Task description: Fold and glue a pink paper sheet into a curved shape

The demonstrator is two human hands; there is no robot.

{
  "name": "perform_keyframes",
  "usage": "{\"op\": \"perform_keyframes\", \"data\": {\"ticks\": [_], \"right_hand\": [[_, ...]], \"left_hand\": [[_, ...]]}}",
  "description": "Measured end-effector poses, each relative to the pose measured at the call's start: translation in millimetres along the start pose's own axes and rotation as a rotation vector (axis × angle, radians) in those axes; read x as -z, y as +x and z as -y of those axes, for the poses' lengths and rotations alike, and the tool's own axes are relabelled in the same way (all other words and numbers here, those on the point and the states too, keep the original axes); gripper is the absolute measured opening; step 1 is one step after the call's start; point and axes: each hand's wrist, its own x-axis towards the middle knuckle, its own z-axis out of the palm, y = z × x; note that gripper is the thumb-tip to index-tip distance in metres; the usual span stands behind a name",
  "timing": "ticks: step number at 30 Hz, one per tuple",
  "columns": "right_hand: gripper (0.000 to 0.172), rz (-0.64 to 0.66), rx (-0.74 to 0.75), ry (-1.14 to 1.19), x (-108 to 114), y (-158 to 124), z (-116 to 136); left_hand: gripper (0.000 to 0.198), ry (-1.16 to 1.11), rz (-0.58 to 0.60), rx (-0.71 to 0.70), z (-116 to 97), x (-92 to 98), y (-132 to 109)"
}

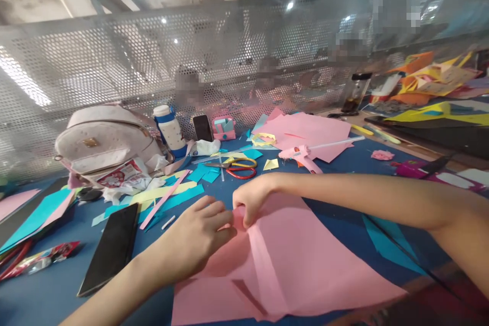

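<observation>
A large pink paper sheet (298, 260) lies on the blue table (336, 173) in front of me, creased with a folded strip down its middle. My left hand (198, 234) and my right hand (250, 201) meet at the sheet's far corner. Both pinch the paper edge there, fingers curled closed on it.
A black phone (110, 247) lies left of my left hand. Scissors (237, 167), a pink glue gun (301, 154), more pink sheets (305, 130), cyan and yellow paper scraps, a white backpack (103, 142) and a bottle (170, 130) sit farther back. A perforated metal screen stands behind the table.
</observation>
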Motion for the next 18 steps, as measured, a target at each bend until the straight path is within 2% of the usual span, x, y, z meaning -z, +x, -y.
{"op": "perform_keyframes", "data": {"ticks": [6, 13, 18], "right_hand": [[0.014, -0.06, -0.007, -0.036, -1, 0, 2], [0.017, -0.093, -0.092, -0.013, 2, -11, 4], [0.018, -0.09, -0.108, 0.045, 1, -9, 1]], "left_hand": [[0.033, -0.069, 0.128, -0.027, -1, -16.4, 0], [0.045, -0.271, 0.121, 0.038, -4, -20.0, -6], [0.048, -0.272, 0.122, 0.065, -6, -22.2, -10]]}}
